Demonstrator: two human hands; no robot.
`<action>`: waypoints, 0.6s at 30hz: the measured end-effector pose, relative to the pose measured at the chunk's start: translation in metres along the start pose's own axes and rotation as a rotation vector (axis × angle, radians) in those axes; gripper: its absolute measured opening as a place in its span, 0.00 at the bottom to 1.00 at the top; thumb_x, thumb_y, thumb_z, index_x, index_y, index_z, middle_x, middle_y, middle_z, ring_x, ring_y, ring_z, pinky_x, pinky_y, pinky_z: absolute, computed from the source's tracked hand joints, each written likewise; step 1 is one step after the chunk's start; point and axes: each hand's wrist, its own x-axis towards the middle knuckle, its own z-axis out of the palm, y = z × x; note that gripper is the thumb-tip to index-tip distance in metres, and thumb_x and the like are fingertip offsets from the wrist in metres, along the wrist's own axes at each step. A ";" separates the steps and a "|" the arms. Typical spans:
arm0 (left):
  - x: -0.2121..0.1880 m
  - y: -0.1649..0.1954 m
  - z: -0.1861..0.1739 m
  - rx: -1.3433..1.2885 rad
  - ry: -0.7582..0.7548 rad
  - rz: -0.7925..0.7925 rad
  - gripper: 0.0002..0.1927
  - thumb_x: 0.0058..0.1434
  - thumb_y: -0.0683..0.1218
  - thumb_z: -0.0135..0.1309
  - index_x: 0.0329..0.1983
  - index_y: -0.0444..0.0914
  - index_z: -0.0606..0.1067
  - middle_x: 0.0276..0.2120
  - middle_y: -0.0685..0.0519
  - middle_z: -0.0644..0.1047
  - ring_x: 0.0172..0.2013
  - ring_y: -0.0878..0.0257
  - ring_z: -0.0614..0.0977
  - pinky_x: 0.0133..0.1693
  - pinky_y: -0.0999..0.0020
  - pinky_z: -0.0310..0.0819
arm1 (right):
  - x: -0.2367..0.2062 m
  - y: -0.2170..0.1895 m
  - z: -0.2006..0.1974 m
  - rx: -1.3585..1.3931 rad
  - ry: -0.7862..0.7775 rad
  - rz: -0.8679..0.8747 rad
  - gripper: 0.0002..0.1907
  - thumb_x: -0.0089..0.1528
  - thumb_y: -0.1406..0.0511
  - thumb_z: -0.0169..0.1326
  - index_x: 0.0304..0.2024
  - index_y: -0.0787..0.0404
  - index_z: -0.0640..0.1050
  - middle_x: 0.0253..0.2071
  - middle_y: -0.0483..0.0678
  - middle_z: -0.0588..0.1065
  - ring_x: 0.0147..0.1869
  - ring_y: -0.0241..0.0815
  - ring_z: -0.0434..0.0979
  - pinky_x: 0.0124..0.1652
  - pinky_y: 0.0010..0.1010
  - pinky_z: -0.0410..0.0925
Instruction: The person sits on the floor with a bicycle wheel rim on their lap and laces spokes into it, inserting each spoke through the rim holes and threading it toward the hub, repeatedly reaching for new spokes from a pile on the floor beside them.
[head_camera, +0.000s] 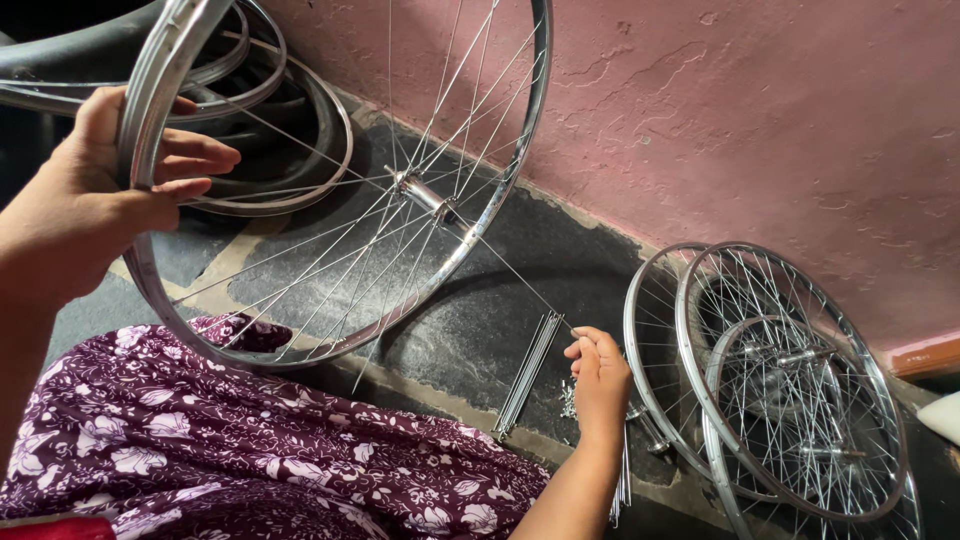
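The left hand (85, 200) is gripping the rim of a shiny silver spoked bicycle wheel (340, 190) at about nine o'clock on the wheel, thumb behind and fingers curling over the metal, holding it tilted above the lap in purple floral cloth (250, 440). The right hand (598, 375), over at four o'clock from the wheel's hub (425, 192), is pinching the end of one thin loose steel spoke (510, 265) that is running up toward the hub. A bundle of spare steel spokes (527, 372) is lying on the dark stone floor (480, 320) just at nine o'clock of that hand. Three finished spoked wheels (790, 380) are leaning against the pink plaster wall (760, 120) at three o'clock.
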 end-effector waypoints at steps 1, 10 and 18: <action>0.000 0.001 0.000 -0.007 -0.005 0.011 0.44 0.46 0.23 0.41 0.68 0.40 0.56 0.56 0.41 0.75 0.63 0.50 0.77 0.62 0.54 0.65 | 0.000 0.000 0.000 0.010 -0.005 -0.003 0.11 0.66 0.69 0.48 0.45 0.63 0.81 0.29 0.43 0.78 0.29 0.30 0.71 0.32 0.22 0.67; -0.004 0.006 0.005 0.016 -0.057 0.037 0.43 0.53 0.24 0.44 0.71 0.42 0.53 0.57 0.43 0.75 0.63 0.52 0.76 0.63 0.55 0.64 | 0.004 0.011 0.021 0.229 0.166 -0.047 0.09 0.67 0.69 0.50 0.47 0.64 0.80 0.34 0.46 0.79 0.32 0.32 0.74 0.34 0.23 0.70; -0.022 0.015 0.015 -0.007 -0.127 0.065 0.44 0.48 0.23 0.43 0.69 0.42 0.55 0.55 0.43 0.75 0.64 0.53 0.76 0.63 0.56 0.64 | 0.012 0.030 0.078 0.972 0.460 0.172 0.09 0.70 0.64 0.50 0.48 0.64 0.75 0.41 0.52 0.79 0.39 0.35 0.77 0.44 0.29 0.74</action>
